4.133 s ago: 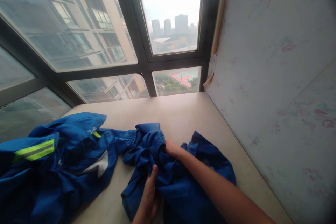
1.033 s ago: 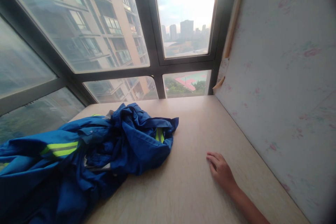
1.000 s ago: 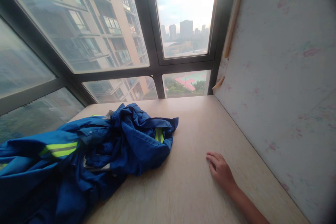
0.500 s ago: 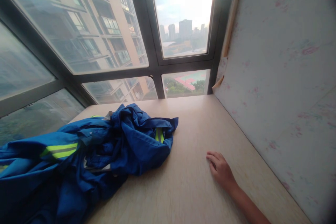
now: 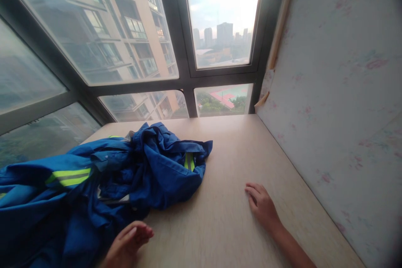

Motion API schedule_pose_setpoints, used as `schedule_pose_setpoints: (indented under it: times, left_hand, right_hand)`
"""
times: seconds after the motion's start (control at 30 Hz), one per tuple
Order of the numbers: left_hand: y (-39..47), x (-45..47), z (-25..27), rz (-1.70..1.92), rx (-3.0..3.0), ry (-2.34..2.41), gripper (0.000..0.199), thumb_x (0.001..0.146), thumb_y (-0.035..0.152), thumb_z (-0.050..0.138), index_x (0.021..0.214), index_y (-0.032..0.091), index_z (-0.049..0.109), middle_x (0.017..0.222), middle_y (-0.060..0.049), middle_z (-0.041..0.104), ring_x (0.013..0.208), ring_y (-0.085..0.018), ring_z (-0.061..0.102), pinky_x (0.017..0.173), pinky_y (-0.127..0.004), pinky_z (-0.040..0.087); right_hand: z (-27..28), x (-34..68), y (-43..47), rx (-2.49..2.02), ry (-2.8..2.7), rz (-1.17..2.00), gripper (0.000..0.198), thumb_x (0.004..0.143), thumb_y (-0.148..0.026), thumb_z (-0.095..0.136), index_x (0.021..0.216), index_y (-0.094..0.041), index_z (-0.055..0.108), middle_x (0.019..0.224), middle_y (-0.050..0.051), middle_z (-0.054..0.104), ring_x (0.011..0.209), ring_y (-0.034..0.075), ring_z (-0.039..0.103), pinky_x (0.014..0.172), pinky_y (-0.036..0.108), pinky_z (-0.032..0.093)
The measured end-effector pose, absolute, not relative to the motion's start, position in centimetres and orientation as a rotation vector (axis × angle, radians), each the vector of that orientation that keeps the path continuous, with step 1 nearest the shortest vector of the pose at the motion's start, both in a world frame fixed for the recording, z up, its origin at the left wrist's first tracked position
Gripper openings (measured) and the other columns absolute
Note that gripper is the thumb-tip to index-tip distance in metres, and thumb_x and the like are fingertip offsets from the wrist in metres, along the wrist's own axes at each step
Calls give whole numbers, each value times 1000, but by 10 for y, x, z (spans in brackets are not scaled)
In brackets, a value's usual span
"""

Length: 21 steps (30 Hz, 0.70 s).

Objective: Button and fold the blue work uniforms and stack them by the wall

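A crumpled blue work garment (image 5: 169,171) with yellow-green and grey reflective strips lies on the left of the pale wood-look surface (image 5: 220,217). At the bottom, my left hand (image 5: 130,240) is in front of the garment's near edge, its fingers loosely curved and apart from the thumb, with nothing in it. Whether it touches the cloth I cannot tell. My right hand (image 5: 262,207) rests on the bare surface to the right, some way from the garment. Its fingers are stretched out and hold nothing.
Dark-framed windows (image 5: 185,79) close off the back and left of the surface, with buildings outside. A wall with floral paper (image 5: 329,113) runs along the right side. Near the window corner, a piece of wallpaper (image 5: 262,99) peels away.
My left hand has come into view from the bottom, near the garment. The right hand and the garment stay nearly where they were; the view has shifted slightly.
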<state>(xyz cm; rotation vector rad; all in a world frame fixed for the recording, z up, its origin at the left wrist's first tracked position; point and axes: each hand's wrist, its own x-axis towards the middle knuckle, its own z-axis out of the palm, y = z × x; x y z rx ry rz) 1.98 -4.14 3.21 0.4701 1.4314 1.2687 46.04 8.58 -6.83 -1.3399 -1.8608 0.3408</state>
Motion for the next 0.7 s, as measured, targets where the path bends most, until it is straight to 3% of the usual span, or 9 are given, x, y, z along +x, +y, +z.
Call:
schedule_pose_setpoints:
  times: [0.2, 0.4, 0.57, 0.7]
  left_hand:
    - [20, 82, 17, 1212, 510, 1168, 21, 66, 29, 79, 80, 14, 73, 83, -11, 75, 81, -24, 71, 72, -30, 53]
    - [24, 81, 7, 1267, 461, 1100, 23, 70, 27, 77, 89, 15, 74, 93, -11, 76, 92, -25, 71, 80, -31, 54]
    - [26, 97, -1, 1329, 657, 1366, 32, 66, 35, 79, 91, 16, 72, 92, -13, 76, 95, -29, 70, 85, -35, 53]
    - [30, 121, 15, 1302, 1099, 1871, 30, 69, 34, 74, 96, 21, 72, 93, -10, 75, 95, -32, 68, 91, -39, 49]
  right_hand:
    - [-69, 460, 86, -1342, -1862, 332, 28, 88, -15, 45, 101, -22, 70, 111, 11, 67, 108, 25, 61, 94, 45, 51]
    - [-72, 461, 86, -1346, -1880, 327, 27, 89, -16, 45, 101, -21, 69, 112, 11, 67, 108, 26, 61, 96, 46, 50]
    - [-73, 460, 87, -1339, -1862, 330, 27, 89, -17, 45, 100, -21, 69, 111, 11, 67, 107, 26, 61, 95, 47, 51]
    - [-73, 460, 87, -1334, -1857, 330, 27, 89, -18, 45, 99, -21, 70, 110, 12, 68, 107, 27, 62, 95, 46, 51]
